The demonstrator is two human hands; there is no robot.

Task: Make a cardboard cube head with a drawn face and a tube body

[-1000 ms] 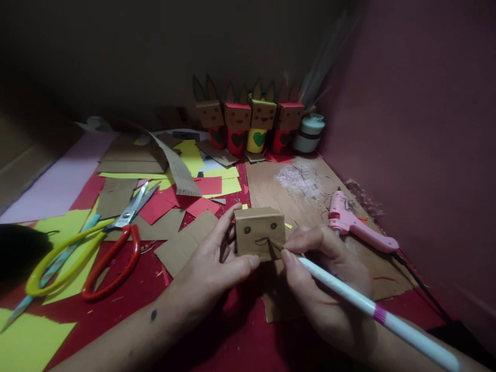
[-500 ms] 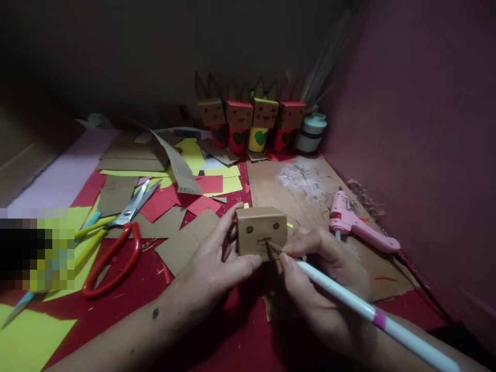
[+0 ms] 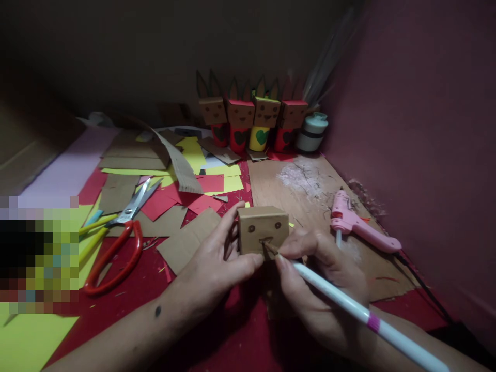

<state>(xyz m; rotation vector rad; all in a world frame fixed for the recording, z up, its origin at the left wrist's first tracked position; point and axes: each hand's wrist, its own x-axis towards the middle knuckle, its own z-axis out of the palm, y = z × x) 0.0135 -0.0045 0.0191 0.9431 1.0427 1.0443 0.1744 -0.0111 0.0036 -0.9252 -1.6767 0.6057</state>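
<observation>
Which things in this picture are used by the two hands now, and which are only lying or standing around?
In use:
box, in the left hand
white drawing tool, in the right hand, tip at the box's front

Around, apparently unused now:
scissors
glue gun
cardboard strip
four figures
jar

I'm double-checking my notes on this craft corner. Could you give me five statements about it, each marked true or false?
1. The left hand holds the cardboard box. True.
2. The right hand holds a paintbrush. False: it holds a white pencil.
3. The pink glue gun lies on the wooden board. True.
4. Both scissor handles are red. False: the scissors have one red and one yellow.
5. The yellow-bodied figure bears a green heart. True.
</observation>
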